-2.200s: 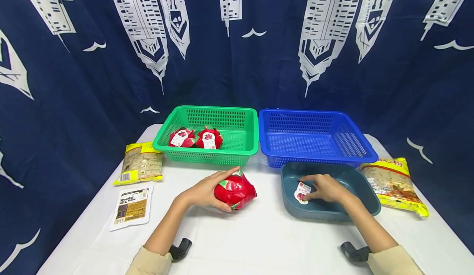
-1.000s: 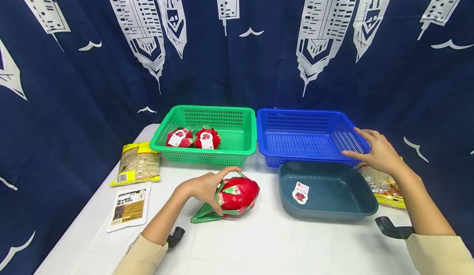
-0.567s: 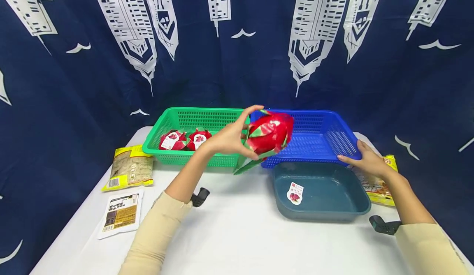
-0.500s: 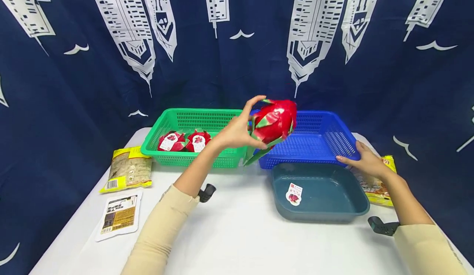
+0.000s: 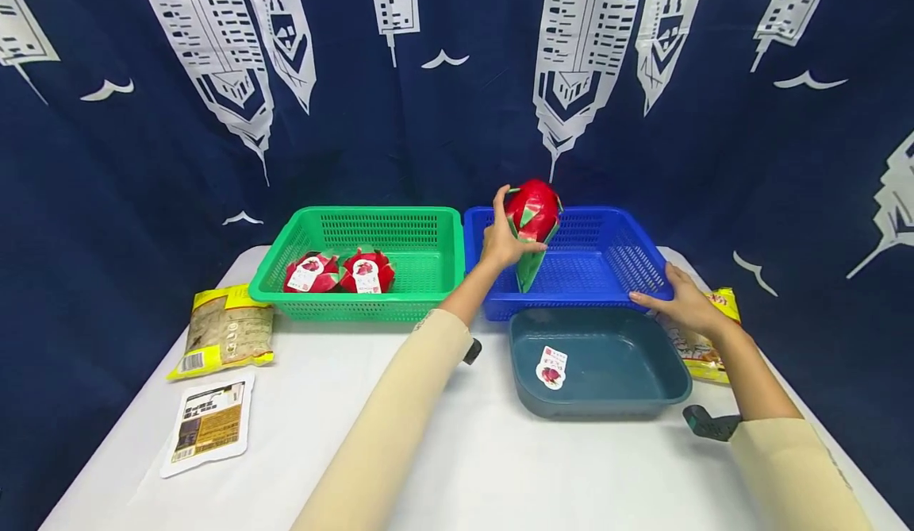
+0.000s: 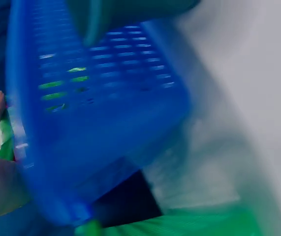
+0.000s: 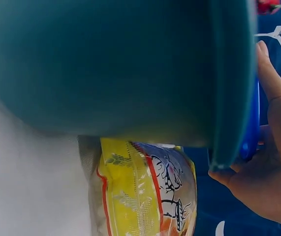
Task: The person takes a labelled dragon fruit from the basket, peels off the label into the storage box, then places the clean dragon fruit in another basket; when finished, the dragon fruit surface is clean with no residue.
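A red dragon fruit [image 5: 534, 204] is being grasped by the left hand [image 5: 501, 239] and held over the left part of the blue basket [image 5: 578, 275], its green leaf [image 5: 528, 273] pointing downward. The basket's right front corner is being gripped by the right hand [image 5: 683, 302]. Two labelled dragon fruits [image 5: 384, 275] are being contained by the green basket [image 5: 428, 271], and a teal tub [image 5: 614, 364] is being supported by the counter [image 5: 321, 364].

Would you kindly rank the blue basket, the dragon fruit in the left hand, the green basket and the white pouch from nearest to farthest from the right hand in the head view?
1. Blue basket, touching the right hand.
2. Dragon fruit, raised in the left hand.
3. Green basket, left of the blue one.
4. White pouch, far left.
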Tool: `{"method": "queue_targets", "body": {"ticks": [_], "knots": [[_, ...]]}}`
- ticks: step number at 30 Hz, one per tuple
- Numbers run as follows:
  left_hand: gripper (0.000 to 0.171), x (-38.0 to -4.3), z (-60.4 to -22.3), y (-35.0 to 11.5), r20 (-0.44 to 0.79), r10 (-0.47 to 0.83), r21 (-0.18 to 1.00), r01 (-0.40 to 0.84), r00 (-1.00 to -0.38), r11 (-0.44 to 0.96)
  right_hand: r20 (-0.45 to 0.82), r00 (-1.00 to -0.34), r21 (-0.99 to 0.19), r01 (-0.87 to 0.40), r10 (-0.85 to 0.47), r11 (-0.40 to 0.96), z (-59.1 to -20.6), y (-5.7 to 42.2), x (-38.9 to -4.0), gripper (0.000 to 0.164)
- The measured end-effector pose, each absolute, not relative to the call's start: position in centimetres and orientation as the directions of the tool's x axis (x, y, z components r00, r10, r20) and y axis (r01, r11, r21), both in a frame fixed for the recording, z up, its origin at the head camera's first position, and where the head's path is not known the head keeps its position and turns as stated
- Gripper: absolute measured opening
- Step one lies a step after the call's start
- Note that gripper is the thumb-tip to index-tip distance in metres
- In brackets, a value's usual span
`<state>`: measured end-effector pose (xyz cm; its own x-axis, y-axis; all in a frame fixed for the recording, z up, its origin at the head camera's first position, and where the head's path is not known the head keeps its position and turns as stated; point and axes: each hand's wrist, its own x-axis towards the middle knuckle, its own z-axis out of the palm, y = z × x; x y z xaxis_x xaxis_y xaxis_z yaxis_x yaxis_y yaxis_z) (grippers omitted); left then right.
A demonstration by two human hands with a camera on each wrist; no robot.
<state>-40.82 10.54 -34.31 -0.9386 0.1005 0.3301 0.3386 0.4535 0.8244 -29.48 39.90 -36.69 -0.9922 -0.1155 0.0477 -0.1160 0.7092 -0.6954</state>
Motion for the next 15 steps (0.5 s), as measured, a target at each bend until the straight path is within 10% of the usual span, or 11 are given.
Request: {"method": "queue_targets", "body": {"ticks": [15], "knots": [[0.121,-47.4,-41.0,12.2,-0.129,0.210,0.712,0.057,-0.969,0.700,0.060,-0.995,-0.693,-0.103,-0.085,0.713,-37.2,39.6,-29.1,0.099]]}}
